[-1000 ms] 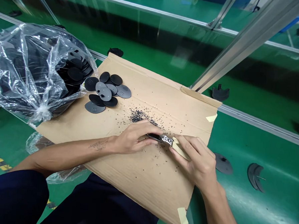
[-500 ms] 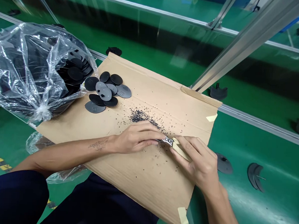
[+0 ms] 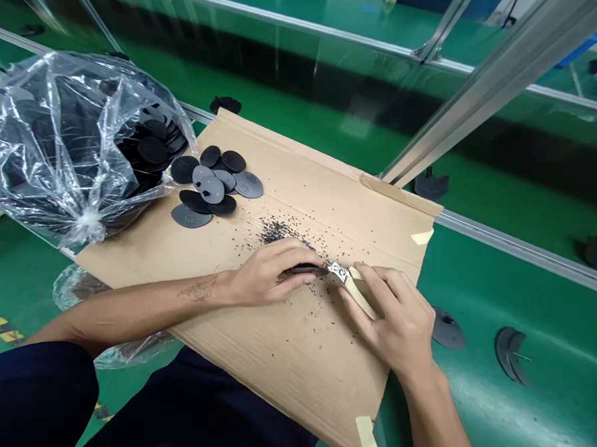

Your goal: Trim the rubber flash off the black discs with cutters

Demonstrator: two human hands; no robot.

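Note:
My left hand (image 3: 266,275) is closed on a black moulded piece (image 3: 301,269), most of it hidden by my fingers. My right hand (image 3: 398,319) grips a small knife (image 3: 357,292) with a tan handle and a metal head (image 3: 337,271) pressed against the piece's edge. Both hands rest over a cardboard sheet (image 3: 290,376) strewn with black crumbs (image 3: 275,232). Further left on the sheet lies a loose heap of black oval discs (image 3: 213,191). More discs fill a clear plastic bag (image 3: 57,151) at the sheet's left end.
The cardboard lies on a green conveyor belt (image 3: 514,308) crossed by aluminium rails (image 3: 512,241). Several black parts (image 3: 448,329) sit on the belt around the sheet. A blue crate (image 3: 580,48) shows at the far top right.
The knife head has shifted slightly up along the black piece, and more of the piece shows beside my left fingers. The view has drifted slightly.

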